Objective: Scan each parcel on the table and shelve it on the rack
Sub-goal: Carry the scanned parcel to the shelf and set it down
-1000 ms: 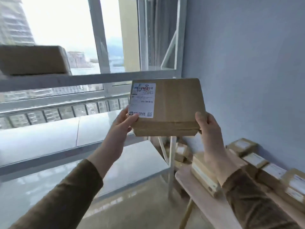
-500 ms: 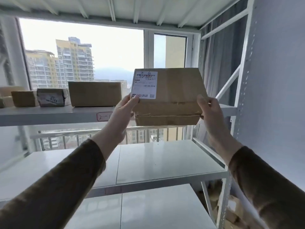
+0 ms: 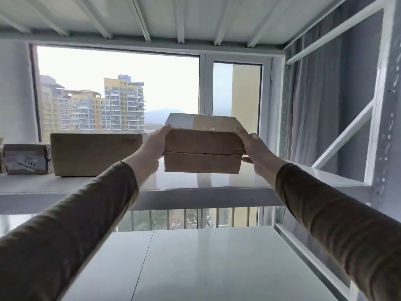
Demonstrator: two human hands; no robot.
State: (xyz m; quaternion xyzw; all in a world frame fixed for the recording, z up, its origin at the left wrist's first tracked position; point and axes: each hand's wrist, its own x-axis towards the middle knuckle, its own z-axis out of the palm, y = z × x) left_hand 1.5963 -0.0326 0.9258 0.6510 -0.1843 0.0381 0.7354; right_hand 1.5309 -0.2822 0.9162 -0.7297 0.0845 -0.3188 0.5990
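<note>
1. Head view: a flat brown cardboard parcel (image 3: 202, 149), with a seam running along its near side, sits at the centre of the frame, held level between both hands above the white metal rack shelf (image 3: 217, 181).
2. The left hand (image 3: 153, 148) grips the parcel's left end from 9 o'clock, thumb curled over the top corner and palm against the side.
3. The right hand (image 3: 258, 148) grips the right end from 3 o'clock, fingers wrapped round the corner and underneath it.
4. Whether the parcel's bottom edge touches the shelf or hangs just above it, I cannot tell.
5. Both arms wear dark olive-brown sleeves (image 3: 338, 213) reaching in from 7 and 5 o'clock.
6. At 9 o'clock of the parcel, on the same shelf, stands a larger plain brown cardboard box (image 3: 95, 154), near the left hand but apart from it.
7. Further left lies a small crumpled parcel with a white label reading 5144 (image 3: 27, 158), just beside the larger box.
8. A lower white shelf board (image 3: 206, 263) spreads at 6 o'clock; a window (image 3: 121, 94) with tower blocks fills 12 o'clock.
</note>
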